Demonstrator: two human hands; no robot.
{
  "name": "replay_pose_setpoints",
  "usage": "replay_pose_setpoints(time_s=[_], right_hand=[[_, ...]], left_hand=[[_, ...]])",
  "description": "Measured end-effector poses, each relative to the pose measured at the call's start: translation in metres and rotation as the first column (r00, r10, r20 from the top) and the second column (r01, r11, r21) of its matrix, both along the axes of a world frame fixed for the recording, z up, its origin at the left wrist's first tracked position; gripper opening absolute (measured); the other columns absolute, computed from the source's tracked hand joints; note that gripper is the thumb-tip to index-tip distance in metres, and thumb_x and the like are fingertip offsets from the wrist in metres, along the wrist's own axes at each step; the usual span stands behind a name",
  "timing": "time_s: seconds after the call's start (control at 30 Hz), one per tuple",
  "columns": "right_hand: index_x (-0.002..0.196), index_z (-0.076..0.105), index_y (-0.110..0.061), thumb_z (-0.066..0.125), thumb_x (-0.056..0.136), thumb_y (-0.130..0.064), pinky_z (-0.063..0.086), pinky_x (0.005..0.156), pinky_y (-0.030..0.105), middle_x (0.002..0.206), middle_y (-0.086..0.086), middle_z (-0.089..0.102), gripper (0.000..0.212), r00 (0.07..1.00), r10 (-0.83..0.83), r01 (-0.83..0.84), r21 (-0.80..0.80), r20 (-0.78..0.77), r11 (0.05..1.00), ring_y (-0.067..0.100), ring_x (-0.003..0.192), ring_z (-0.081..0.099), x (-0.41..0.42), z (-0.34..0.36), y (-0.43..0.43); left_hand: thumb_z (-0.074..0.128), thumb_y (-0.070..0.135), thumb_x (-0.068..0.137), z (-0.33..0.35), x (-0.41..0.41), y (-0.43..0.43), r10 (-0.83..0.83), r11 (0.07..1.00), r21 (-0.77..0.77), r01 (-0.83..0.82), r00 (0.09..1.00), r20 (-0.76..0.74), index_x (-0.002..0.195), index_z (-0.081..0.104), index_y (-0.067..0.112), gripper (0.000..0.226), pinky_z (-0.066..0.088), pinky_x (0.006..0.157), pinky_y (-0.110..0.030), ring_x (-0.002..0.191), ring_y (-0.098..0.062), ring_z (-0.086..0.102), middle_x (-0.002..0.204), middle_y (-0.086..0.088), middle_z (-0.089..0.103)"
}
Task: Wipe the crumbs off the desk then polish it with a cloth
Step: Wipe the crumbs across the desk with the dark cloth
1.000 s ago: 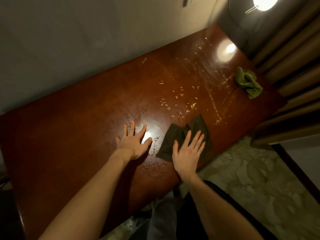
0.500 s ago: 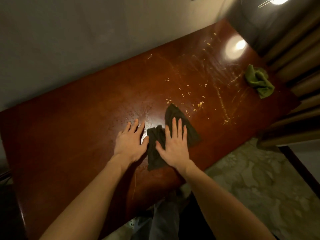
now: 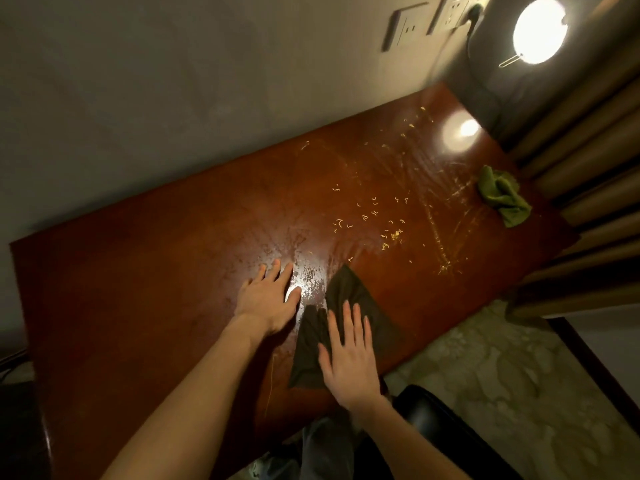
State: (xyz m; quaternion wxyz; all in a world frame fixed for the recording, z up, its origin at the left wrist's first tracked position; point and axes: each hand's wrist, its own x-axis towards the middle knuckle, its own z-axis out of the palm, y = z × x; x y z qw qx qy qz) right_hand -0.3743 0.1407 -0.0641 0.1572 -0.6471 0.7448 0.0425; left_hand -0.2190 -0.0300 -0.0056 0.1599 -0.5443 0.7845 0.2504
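Head view — dark cloth [image 3: 346, 292] farther from crumbs [image 3: 394, 234]

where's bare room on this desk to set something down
Bare wood lies left of the left hand, out to the left end of the desk. Crowded: crumbs beyond the dark cloth under the right hand, and the green cloth at the right end.
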Motion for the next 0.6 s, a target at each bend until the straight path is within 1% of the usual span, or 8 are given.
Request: replay_pose_setpoints(time_s=[0.07, 0.17, 0.27, 0.33, 0.37, 0.43, 0.5, 0.6], right_hand=[[0.166, 0.016, -0.015, 0.026, 0.107, -0.054, 0.008, 0.128, 0.054, 0.173, 0.017, -0.002, 0.071, 0.997, 0.078, -0.078, -0.016, -0.006, 0.997, 0.032, 0.160, -0.012, -0.007, -0.002, -0.010], [0.166, 0.015, -0.013, 0.026, 0.107, -0.055, 0.009, 0.129, 0.055, 0.173, 0.017, -0.001, 0.073, 0.981, 0.195, -0.194, -0.041, 0.008, 0.980, 0.032, 0.160, -0.011, -0.017, -0.003, -0.048], [0.166, 0.009, -0.015, 0.021, 0.106, -0.060, 0.003, 0.130, 0.054, 0.173, 0.015, -0.005, 0.076, 0.970, 0.242, -0.242, -0.040, 0.010, 0.970, 0.033, 0.159, -0.014, -0.019, -0.004, -0.095], [0.167, 0.004, -0.022, 0.018, 0.104, -0.064, -0.001, 0.129, 0.055, 0.173, 0.013, -0.007, 0.077, 0.972, 0.233, -0.232, -0.033, 0.023, 0.972, 0.033, 0.159, -0.017, -0.022, -0.005, -0.125], [0.167, 0.002, -0.025, 0.016, 0.103, -0.066, -0.002, 0.129, 0.055, 0.173, 0.012, -0.009, 0.077, 0.976, 0.217, -0.216, -0.030, 0.027, 0.976, 0.033, 0.158, -0.018, -0.025, -0.006, -0.139], [0.167, -0.001, -0.028, 0.015, 0.103, -0.067, -0.004, 0.129, 0.054, 0.173, 0.011, -0.011, 0.076, 0.983, 0.182, -0.182, -0.013, 0.032, 0.983, 0.033, 0.158, -0.019, -0.032, -0.005, -0.160], [0.167, -0.004, -0.024, 0.014, 0.105, -0.062, -0.004, 0.129, 0.051, 0.173, 0.010, -0.014, 0.074, 0.984, 0.177, -0.177, -0.005, 0.019, 0.984, 0.031, 0.158, -0.021, -0.035, -0.002, -0.168], [0.166, -0.001, -0.015, 0.014, 0.109, -0.049, 0.003, 0.131, 0.047, 0.173, 0.010, -0.012, 0.068, 0.988, 0.145, -0.142, -0.056, 0.049, 0.988, 0.025, 0.159, -0.018, -0.028, -0.001, -0.148]], left_hand=[[0.021, 0.060, 0.107, 0.000, -0.002, 0.000, 0.009, 0.999, -0.049, -0.010, 1.000, -0.009, 0.166, 0.008, 0.032, 0.067, 0.018, 0.128, -0.049, 0.160, -0.029, 0.014, 0.174, -0.001, 0.010], [0.030, 0.052, 0.107, -0.001, -0.006, -0.001, 0.034, 0.991, -0.127, -0.037, 0.999, -0.027, 0.166, 0.019, 0.029, 0.064, 0.028, 0.124, -0.045, 0.154, -0.029, 0.031, 0.170, -0.003, 0.027], [0.035, 0.047, 0.107, -0.004, -0.009, -0.005, 0.031, 0.977, -0.210, -0.034, 0.999, -0.019, 0.164, 0.026, 0.026, 0.062, 0.042, 0.114, -0.043, 0.143, -0.025, 0.049, 0.163, -0.002, 0.042], [0.033, 0.048, 0.107, -0.005, -0.008, -0.008, 0.023, 0.980, -0.196, -0.025, 1.000, -0.013, 0.165, 0.024, 0.026, 0.063, 0.046, 0.109, -0.043, 0.136, -0.024, 0.055, 0.162, -0.001, 0.043], [0.032, 0.049, 0.107, -0.006, -0.007, -0.009, 0.013, 0.984, -0.180, -0.014, 1.000, -0.007, 0.166, 0.020, 0.027, 0.064, 0.046, 0.109, -0.044, 0.137, -0.025, 0.055, 0.163, -0.002, 0.041], [0.029, 0.051, 0.108, -0.004, -0.002, -0.011, -0.036, 0.992, -0.123, 0.038, 0.999, 0.021, 0.167, 0.009, 0.028, 0.067, 0.042, 0.113, -0.045, 0.147, -0.029, 0.043, 0.168, -0.003, 0.032], [0.027, 0.053, 0.109, 0.001, 0.003, -0.013, -0.068, 0.996, -0.056, 0.070, 0.997, 0.034, 0.167, -0.002, 0.027, 0.070, 0.038, 0.118, -0.045, 0.152, -0.032, 0.035, 0.171, -0.006, 0.025], [0.025, 0.056, 0.109, 0.009, 0.006, -0.017, -0.024, 0.999, 0.028, 0.024, 1.000, -0.012, 0.166, -0.007, 0.025, 0.073, 0.032, 0.123, -0.045, 0.153, -0.035, 0.033, 0.170, -0.014, 0.024]])
